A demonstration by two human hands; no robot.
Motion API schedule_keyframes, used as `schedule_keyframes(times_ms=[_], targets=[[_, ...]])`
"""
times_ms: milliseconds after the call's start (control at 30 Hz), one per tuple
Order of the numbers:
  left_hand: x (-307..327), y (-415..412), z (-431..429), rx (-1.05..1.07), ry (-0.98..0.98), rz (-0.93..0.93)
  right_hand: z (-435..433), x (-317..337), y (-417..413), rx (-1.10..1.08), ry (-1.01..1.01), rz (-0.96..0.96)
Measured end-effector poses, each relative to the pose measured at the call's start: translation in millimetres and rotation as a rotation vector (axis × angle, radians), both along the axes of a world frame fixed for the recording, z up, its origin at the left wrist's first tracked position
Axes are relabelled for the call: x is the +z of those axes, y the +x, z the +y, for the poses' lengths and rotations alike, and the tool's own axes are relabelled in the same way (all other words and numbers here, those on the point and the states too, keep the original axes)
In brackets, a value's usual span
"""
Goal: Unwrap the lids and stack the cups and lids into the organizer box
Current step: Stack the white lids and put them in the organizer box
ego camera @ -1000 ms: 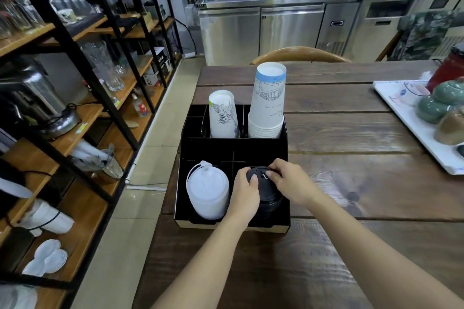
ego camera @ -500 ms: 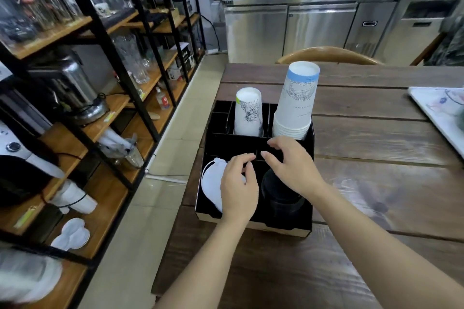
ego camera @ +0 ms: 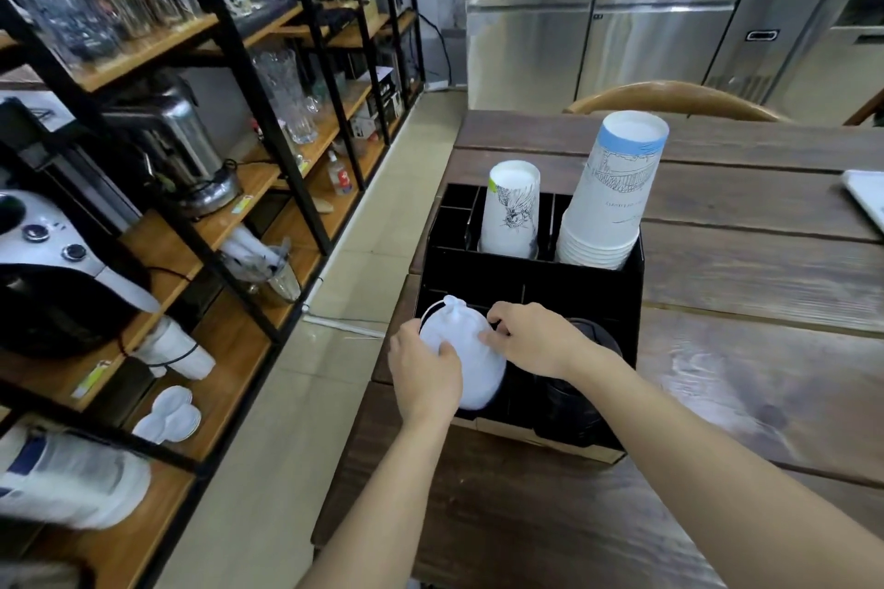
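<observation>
Low in the frame's centre, left hand and right hand both clasp the wrapped white lids in the black organizer box.

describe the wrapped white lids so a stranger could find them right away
On the dark wooden table stands a black divided organizer box. In its near left compartment sits the white plastic-wrapped stack of lids, both hands on it. Unlike the neighbouring black lids, it is white and knotted on top.
</observation>
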State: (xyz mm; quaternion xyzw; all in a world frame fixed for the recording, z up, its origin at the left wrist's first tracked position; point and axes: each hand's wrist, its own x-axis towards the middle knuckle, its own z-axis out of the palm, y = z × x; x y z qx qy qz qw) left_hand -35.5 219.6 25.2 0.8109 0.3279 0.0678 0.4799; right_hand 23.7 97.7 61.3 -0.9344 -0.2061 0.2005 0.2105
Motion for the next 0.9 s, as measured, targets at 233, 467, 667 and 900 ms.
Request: schedule_keyframes(times_ms=[233, 467, 667, 900], targets=[[-0.4, 2.8, -3.8, -0.052, -0.067, -0.032, 4.4, 0.9, 9.0, -0.011, 0.002, 0.052], [-2.0, -0.6, -7.4, -0.051, -0.168, 0.002, -3.0, 2.5, 22.5, 0.036, -0.026, 0.128], [-6.1, 3.9, -9.9, -0.09, -0.279, -0.034, -1.7, -1.3, 24.5, 0.044, -0.064, 0.098], [-9.3, 12.2, -6.4, -0.096, -0.32, -0.066, -2.6, -3.8, 25.6, 0.077, -0.106, 0.021]])
